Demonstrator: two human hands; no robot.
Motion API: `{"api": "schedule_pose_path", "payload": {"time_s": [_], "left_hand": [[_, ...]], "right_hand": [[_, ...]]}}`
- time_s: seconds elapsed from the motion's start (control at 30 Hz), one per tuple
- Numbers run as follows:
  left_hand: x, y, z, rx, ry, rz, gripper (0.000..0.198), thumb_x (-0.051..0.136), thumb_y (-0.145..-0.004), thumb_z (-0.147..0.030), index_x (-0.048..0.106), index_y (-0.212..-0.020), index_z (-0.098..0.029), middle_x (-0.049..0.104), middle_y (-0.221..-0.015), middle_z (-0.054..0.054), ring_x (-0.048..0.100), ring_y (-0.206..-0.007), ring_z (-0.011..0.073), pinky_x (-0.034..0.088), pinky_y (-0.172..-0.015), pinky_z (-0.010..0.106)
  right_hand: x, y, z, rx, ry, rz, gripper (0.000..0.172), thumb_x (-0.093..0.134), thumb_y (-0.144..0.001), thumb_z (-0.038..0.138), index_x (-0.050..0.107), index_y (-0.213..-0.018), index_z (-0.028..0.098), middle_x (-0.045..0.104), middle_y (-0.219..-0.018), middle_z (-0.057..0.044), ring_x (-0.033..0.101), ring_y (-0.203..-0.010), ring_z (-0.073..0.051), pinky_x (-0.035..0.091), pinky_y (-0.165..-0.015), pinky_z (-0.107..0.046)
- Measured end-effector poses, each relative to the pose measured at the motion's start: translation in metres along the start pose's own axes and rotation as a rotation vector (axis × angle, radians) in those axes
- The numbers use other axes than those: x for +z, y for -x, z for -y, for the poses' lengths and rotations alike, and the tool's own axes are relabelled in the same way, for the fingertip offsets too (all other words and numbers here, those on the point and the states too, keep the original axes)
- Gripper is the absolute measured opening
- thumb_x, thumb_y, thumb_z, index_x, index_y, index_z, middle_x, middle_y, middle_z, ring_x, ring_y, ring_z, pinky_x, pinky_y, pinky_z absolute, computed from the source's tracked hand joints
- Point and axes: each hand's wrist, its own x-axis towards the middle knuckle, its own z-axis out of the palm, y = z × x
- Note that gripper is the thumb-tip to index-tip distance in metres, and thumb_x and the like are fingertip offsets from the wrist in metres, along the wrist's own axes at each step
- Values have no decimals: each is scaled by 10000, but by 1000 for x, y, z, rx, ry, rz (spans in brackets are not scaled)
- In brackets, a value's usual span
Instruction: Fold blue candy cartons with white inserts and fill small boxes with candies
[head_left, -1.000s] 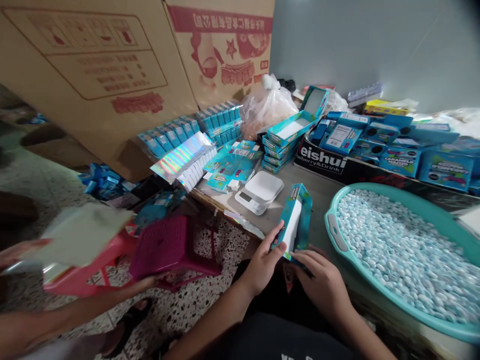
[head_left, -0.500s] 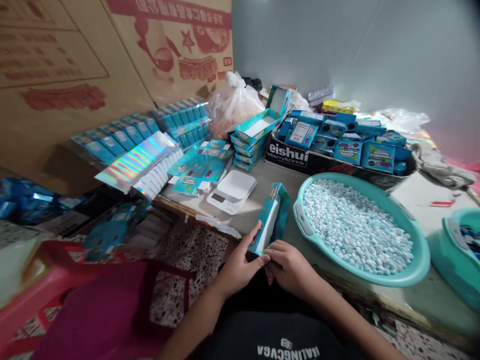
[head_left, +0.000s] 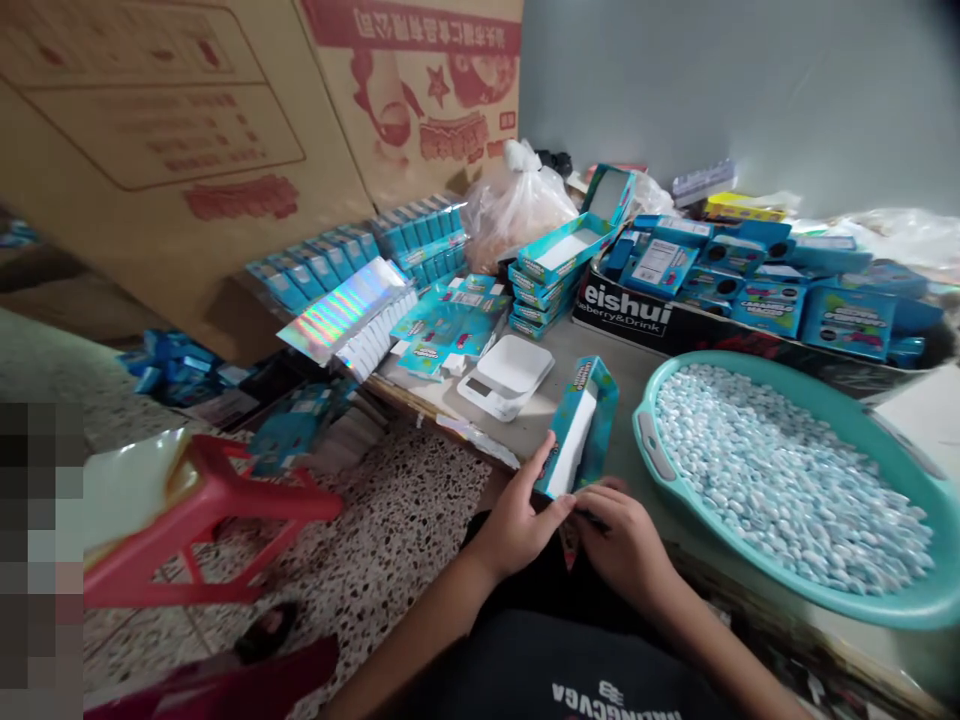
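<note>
Currently, left hand (head_left: 517,525) has its grip around the open blue box (head_left: 568,430) at the bench (head_left: 626,365) edge, between scale (head_left: 517,366) and candy tub (head_left: 703,522). Right hand (head_left: 628,535) curls at its near end; can't tell if clenched.

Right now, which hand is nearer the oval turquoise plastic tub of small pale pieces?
Right. The right hand is at the near end of the open blue cardboard box, left of the tub; the left hand is farther left, holding the box's left side.
</note>
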Motion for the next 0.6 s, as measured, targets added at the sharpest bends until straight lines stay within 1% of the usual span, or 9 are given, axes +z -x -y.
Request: {"api": "schedule_pose_path", "payload": {"time_s": [0.1, 0.13, 0.17, 0.23, 0.27, 0.33, 0.4, 0.5, 0.6], "left_hand": [[-6, 0, -2, -1, -19, 59, 759, 604, -919, -423, 261, -1570, -237, 291, -1635, 86, 262, -1512, 260, 243, -1244, 430], [-6, 0, -3, 7, -30, 70, 763, 599, -922, -426, 250, -1574, -240, 277, -1641, 84, 256, -1515, 263, 252, -1241, 428], [-7, 0, -3, 20, -45, 84, 760, 593, -926, -417, 241, -1576, -241, 269, -1644, 82, 261, -1513, 265, 270, -1234, 421], [-7, 0, -5, 57, -86, 121, 753, 594, -925, -369, 239, -1578, -248, 304, -1631, 87, 328, -1484, 268, 326, -1207, 404], [-7, 0, -6, 78, -108, 145, 753, 601, -917, -336, 247, -1576, -255, 336, -1617, 88, 369, -1461, 268, 347, -1195, 398], [-8, -1, -9, 110, -152, 198, 765, 623, -891, -282, 270, -1570, -271, 396, -1583, 85, 418, -1427, 270, 361, -1186, 391], [-9, -2, -12, 112, -187, 246, 782, 644, -870, -266, 288, -1565, -280, 433, -1557, 83, 429, -1419, 271, 352, -1193, 391], [-9, -3, -13, 73, -195, 249, 782, 659, -860, -280, 307, -1559, -277, 447, -1543, 92, 435, -1414, 277, 360, -1189, 403], [-7, -2, -7, 54, -133, 171, 736, 645, -875, -293, 342, -1545, -268, 442, -1551, 92, 421, -1424, 278, 343, -1197, 420]], "right_hand": [[-5, -4, -1, -41, 20, 85, 243, 504, -931, 112, 654, -771, 216, 677, -690, -4, 629, -667, -164, 479, -914, -392], [-5, -5, 0, -36, 10, 114, 234, 494, -929, 105, 661, -810, 218, 687, -722, -12, 639, -697, -171, 483, -916, -391], [-5, -6, 0, -23, -4, 135, 228, 482, -919, 95, 663, -851, 215, 692, -761, -26, 642, -722, -179, 502, -875, -373], [-4, -6, 3, 3, -61, 152, 256, 460, -858, 48, 655, -921, 202, 688, -856, -62, 642, -786, -198, 531, -774, -331], [-2, -6, 4, 11, -102, 154, 299, 452, -809, 21, 647, -956, 194, 682, -914, -80, 645, -836, -210, 539, -756, -320], [0, -6, 6, 17, -186, 167, 412, 436, -715, -16, 632, -1017, 186, 668, -1023, -106, 646, -951, -232, 548, -814, -335], [0, -6, 7, 27, -235, 202, 457, 423, -676, -27, 627, -1025, 187, 663, -1066, -112, 638, -1011, -245, 540, -873, -358], [-2, -8, 5, 41, -257, 270, 372, 423, -672, -29, 612, -904, 192, 665, -954, -81, 638, -916, -225, 538, -837, -338], [-2, -14, 3, 32, -216, 332, 283, 440, -656, -39, 548, -765, 199, 625, -808, -39, 603, -769, -188, 515, -722, -282]]}}
